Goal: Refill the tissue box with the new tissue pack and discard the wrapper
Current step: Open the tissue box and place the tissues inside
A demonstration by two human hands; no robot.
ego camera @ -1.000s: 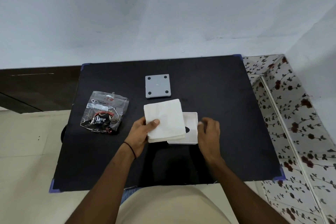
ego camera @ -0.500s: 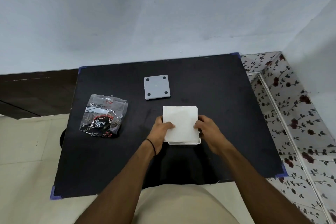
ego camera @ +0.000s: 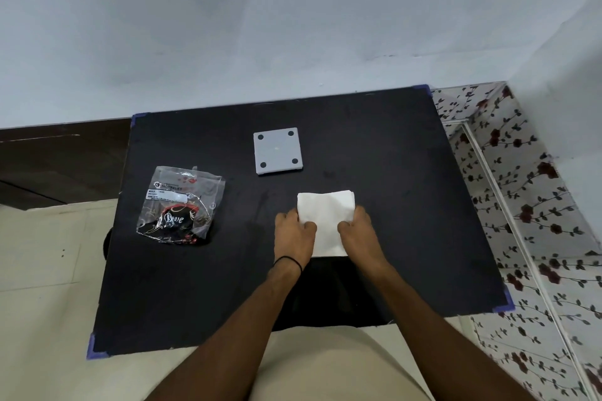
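A white stack of tissues (ego camera: pixel 325 215) lies square over the white tissue box, which it hides almost fully. My left hand (ego camera: pixel 293 234) presses on the stack's left side and my right hand (ego camera: pixel 358 231) on its right side, thumbs on top. The box's grey base plate (ego camera: pixel 277 150) with four dark feet lies upside down farther back. An opened clear plastic wrapper (ego camera: pixel 180 205) with red and black print rests at the left of the black table (ego camera: pixel 407 205).
The table ends at a pale wall at the back. A floral-patterned surface (ego camera: pixel 521 205) runs along its right side. Light floor tiles (ego camera: pixel 49 254) lie to the left, with a dark wooden piece (ego camera: pixel 49 159) behind them.
The tissue stack went from my left hand, beside the open box, to lying squarely over the box. Both hands now press on it, and the box is no longer visible.
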